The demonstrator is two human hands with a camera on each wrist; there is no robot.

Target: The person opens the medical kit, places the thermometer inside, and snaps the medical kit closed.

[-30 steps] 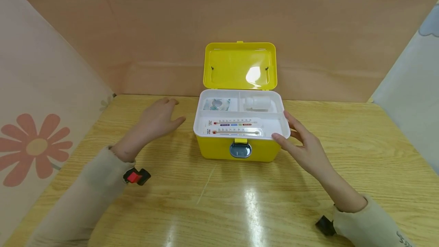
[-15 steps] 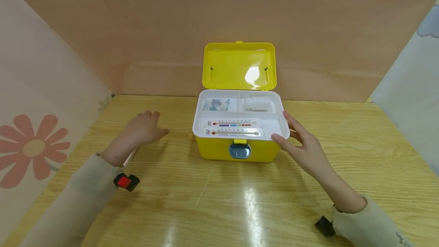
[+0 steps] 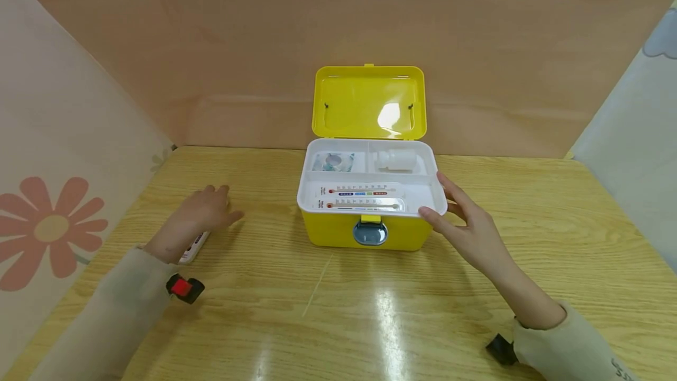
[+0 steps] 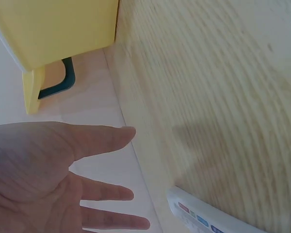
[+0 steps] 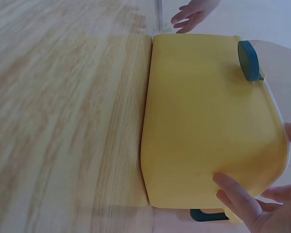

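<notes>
Glossy wood-grain desk [image 3: 370,310] | yellow plastic box [image 3: 365,231], lid up, white tray | right hand [image 3: 471,231] fingers straight, touching its 3 o'clock side | left hand [image 3: 198,216] fingers relaxed over white thermometer [image 3: 193,247], 9 o'clock.

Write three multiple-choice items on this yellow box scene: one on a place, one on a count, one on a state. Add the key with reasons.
1. Where does the right hand rest?
A. on the lid
B. at the right front corner of the white tray
C. flat on the table, far from the box

2. How many thermometer strips lie in the tray's front compartment?
A. two
B. four
C. none

3. What state is the lid of the yellow box in?
A. shut
B. taken off
C. open, standing upright

Key: 1 B, its fingertips touch the tray rim there. 2 A, two strips lie side by side. 3 C, the lid stands behind the tray, with its inside showing.
</notes>
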